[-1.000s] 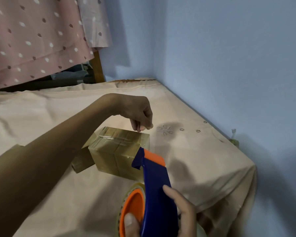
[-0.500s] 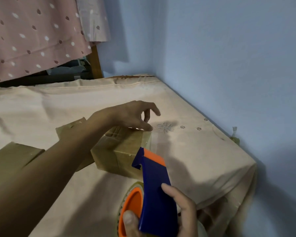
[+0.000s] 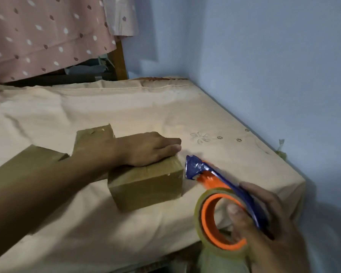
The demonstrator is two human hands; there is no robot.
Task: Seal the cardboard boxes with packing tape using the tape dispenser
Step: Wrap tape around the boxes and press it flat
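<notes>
The left hand [image 3: 150,152] lies flat, fingers straight, on the cardboard box [image 3: 146,186] mid-bed to steady it, while the right hand [image 3: 264,229] grips the tape dispenser [image 3: 220,186] just right, likely for taping.

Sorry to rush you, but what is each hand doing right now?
Left hand: open, pressing flat on the taped brown cardboard box.
Right hand: holding the blue and orange tape dispenser.

top of front box [image 3: 146,184] mostly hidden under left hand [image 3: 146,151], rear box [image 3: 93,138] partly behind forearm, left box [image 3: 28,164] partly covered too, tape dispenser [image 3: 215,180] motion-blurred, right hand [image 3: 270,229] cut off at bottom edge
</notes>
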